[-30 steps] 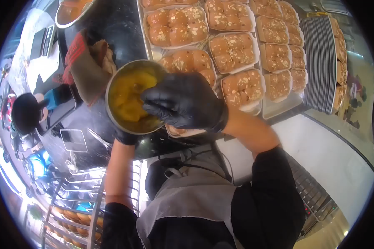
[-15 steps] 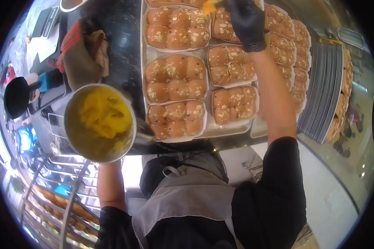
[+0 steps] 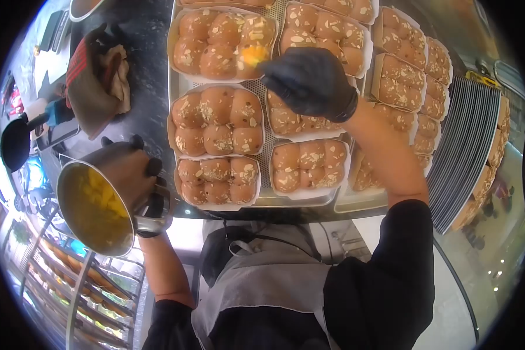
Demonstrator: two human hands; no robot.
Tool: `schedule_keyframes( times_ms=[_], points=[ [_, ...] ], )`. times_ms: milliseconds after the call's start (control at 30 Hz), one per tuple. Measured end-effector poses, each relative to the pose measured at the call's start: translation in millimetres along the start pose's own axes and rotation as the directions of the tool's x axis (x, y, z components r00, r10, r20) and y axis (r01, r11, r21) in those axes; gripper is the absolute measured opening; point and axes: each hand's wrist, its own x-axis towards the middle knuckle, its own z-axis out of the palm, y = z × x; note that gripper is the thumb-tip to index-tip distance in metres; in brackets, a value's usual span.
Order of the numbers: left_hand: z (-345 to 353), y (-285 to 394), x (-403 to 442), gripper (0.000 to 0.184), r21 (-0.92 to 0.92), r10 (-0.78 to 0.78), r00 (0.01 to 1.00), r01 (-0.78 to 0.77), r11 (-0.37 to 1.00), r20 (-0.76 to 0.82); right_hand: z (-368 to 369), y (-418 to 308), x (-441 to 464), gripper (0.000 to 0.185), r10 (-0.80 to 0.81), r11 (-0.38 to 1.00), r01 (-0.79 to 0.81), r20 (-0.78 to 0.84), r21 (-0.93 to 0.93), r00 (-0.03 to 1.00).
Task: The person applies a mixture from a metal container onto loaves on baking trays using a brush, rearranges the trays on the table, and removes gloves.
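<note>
My left hand [image 3: 135, 166], in a dark glove, is closed around the handle of a metal pitcher [image 3: 135, 236]. The pitcher tilts over the counter's front edge, with yellow contents [image 3: 102, 201] inside. A black glove covers my right hand [image 3: 312, 81], whose fingers pinch what looks like a small brush [image 3: 254, 55]; its yellow-orange head is blurred and most of its handle is hidden. The brush head is over the right side of an almond-topped bun loaf [image 3: 207, 44] in a paper tray. Beneath my right hand, another bun loaf [image 3: 294, 119] is partly covered.
Several more bun loaves [image 3: 216, 119] stand on metal baking trays [image 3: 297, 200]. At right is a tall stack of trays [image 3: 464, 146]. A cloth [image 3: 93, 81], a black round-headed tool [image 3: 16, 143] and a scale [image 3: 55, 29] lie left. A rack [image 3: 79, 291] holds bread lower left.
My right hand has come down and left with the brush, from the far loaves to the upper-left one. The pitcher has moved down-left and turned, bringing my left hand into view.
</note>
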Motion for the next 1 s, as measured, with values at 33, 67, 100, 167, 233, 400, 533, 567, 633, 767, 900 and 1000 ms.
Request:
schedule_keyframes(
  times_ms=[33, 67, 100, 167, 233, 400, 533, 567, 633, 767, 900, 1000],
  points=[
    [-7.9, 7.5, 1.3, 0.017, -0.047, 0.011, 0.996, -0.016, 0.999, -0.094, 5.7, -2.3, -2.9, 0.017, 0.290, 0.917, -0.233, -0.142, 0.322, 0.946],
    [-12.1, 10.0, 1.8, 0.013, -0.092, 0.019, 0.982, -0.037, 0.995, -0.187, 9.8, -3.4, -5.5, 0.018, 0.579, 0.687, -0.361, -0.175, 0.630, 0.796],
    [-12.4, 8.1, 1.6, 0.013, -0.089, 0.022, 0.982, -0.040, 0.995, -0.188, 13.6, 6.5, -3.2, 0.013, 0.689, 0.618, -0.367, -0.254, 0.695, 0.678],
    [-5.4, 0.3, 0.7, 0.021, -0.011, 0.005, 0.997, -0.006, 1.000, -0.083, -1.9, 1.6, -5.5, 0.014, 0.457, 0.867, -0.359, -0.267, 0.345, 0.848],
    [7.2, -10.3, -2.1, 0.029, 0.069, -0.024, 0.999, 0.022, 0.997, 0.025, -2.0, -17.6, -6.0, 0.014, 0.152, 0.985, -0.153, -0.017, -0.074, 0.988],
    [28.2, -23.9, -12.7, 0.047, 0.220, -0.107, 0.969, 0.056, 0.974, 0.225, 27.3, -29.4, -4.9, 0.016, 0.786, 0.484, -0.518, -0.090, 0.705, 0.612],
    [29.8, -0.6, -18.4, 0.019, 0.184, 0.134, 0.922, -0.070, 0.980, -0.364, 14.4, -26.5, 13.2, 0.016, 0.722, 0.687, -0.546, -0.365, 0.480, 0.588],
    [31.0, 2.0, -21.7, 0.014, 0.189, 0.188, 0.849, -0.106, 0.976, -0.495, 14.2, -32.4, 16.6, 0.019, 0.632, 0.774, -0.503, -0.430, 0.384, 0.645],
    [47.2, -7.3, -36.6, 0.018, 0.139, 0.154, 0.841, -0.095, 0.986, -0.519, 24.7, -24.9, 13.2, 0.020, 0.714, 0.699, -0.544, -0.402, 0.464, 0.574],
    [79.1, -11.2, -59.0, 0.036, -0.061, 0.019, 0.807, -0.069, 0.996, -0.590, 12.9, -21.7, 3.0, 0.019, 0.721, 0.692, -0.504, -0.471, 0.517, 0.508],
    [111.6, -7.1, -82.0, 0.055, -0.258, -0.118, 0.774, -0.060, 0.964, -0.621, 17.2, -46.1, -0.9, 0.017, 0.657, 0.754, -0.499, -0.483, 0.428, 0.579],
    [113.1, -2.4, -97.3, 0.065, -0.349, -0.187, 0.747, -0.064, 0.935, -0.637, 24.8, -38.1, -22.5, 0.014, 0.691, 0.722, -0.591, -0.433, 0.360, 0.579]
  ],
)
